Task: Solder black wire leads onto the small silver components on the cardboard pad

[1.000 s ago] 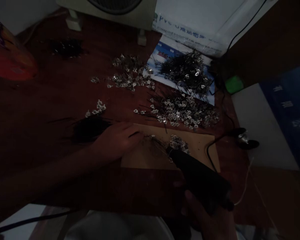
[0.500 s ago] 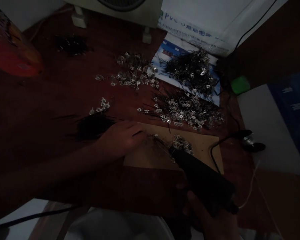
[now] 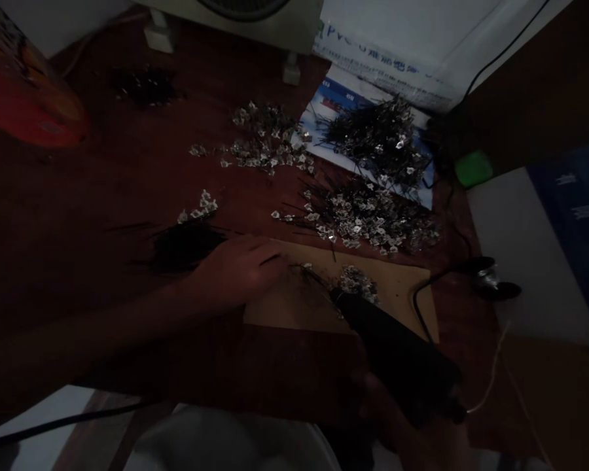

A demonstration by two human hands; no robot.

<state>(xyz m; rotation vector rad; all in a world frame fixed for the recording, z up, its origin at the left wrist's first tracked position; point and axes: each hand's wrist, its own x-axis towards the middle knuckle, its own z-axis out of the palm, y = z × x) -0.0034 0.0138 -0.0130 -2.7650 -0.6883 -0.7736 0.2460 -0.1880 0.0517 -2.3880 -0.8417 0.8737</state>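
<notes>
My left hand (image 3: 238, 268) rests at the near-left corner of a cardboard sheet (image 3: 294, 307), its fingers curled around a thin dark strand. Just past the fingertips lies a small heap of silvery metal pieces (image 3: 356, 283) with black bristle-like wires. My right hand (image 3: 417, 432), low and dim, grips a black pistol-shaped tool (image 3: 397, 353), whose tip reaches the heap. Larger piles of these pieces and wires (image 3: 368, 219) lie on the dark red table (image 3: 78, 196) beyond the cardboard. A dark clump of black wires (image 3: 184, 247) sits beside my left hand.
A white fan base (image 3: 235, 26) and a white printed plastic sack (image 3: 392, 52) stand at the far edge. A red-orange round object (image 3: 24, 88) sits far left. A green object (image 3: 473, 169) and a black cable lie right. A pale rounded container rim (image 3: 230, 438) shows below.
The whole view has drifted slightly, so the table items sit a little further right and higher. Both hands keep their places and holds on the cardboard and tool.
</notes>
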